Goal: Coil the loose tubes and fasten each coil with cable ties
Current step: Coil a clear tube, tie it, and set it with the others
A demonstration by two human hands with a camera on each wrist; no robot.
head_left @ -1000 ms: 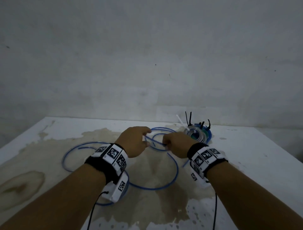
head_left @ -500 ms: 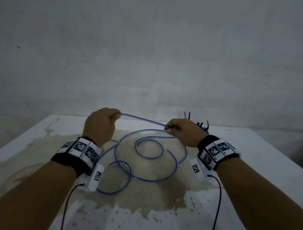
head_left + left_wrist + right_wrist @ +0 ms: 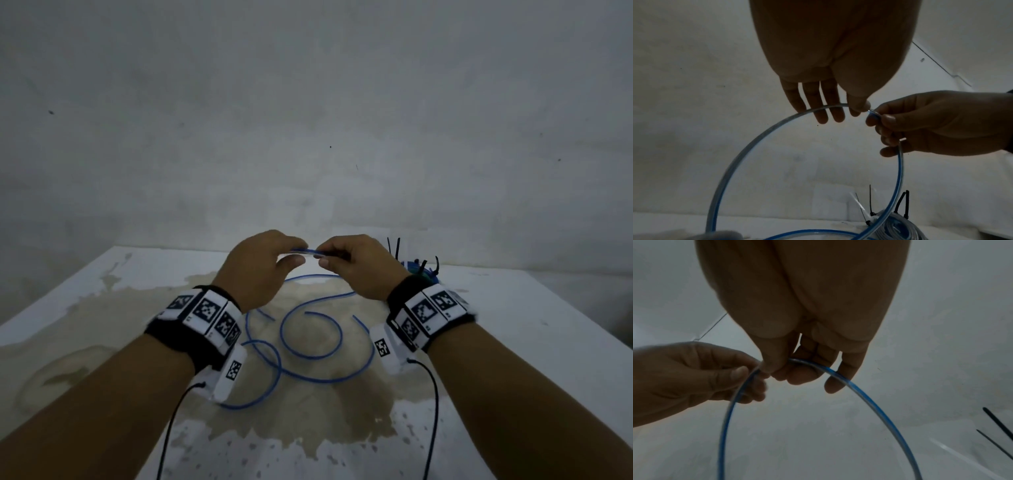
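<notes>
We are holding the blue tube [image 3: 310, 356] up above the table [image 3: 513, 342], with our hands close together near the far end. Our left hand [image 3: 260, 270] is pinching the tube between thumb and forefinger, the other fingers hanging straight and loose, and our right hand [image 3: 359, 267] is curling its fingers round the tube just beside that pinch. In the wrist views the raised part is bending into one round loop hanging below both hands, so we are judging that the first turn of this coil is only now taking shape. Most of the tube is lying in loose curves on the stained tabletop between our wrists, waiting to be gathered in. Behind the right hand, finished coils [image 3: 894, 227] are sitting in a bundle with the black tails of cable ties [image 3: 394, 246] sticking up from them, so part of the job appears done. We are not seeing any spare ties for this coil, and tying it is some way off.
</notes>
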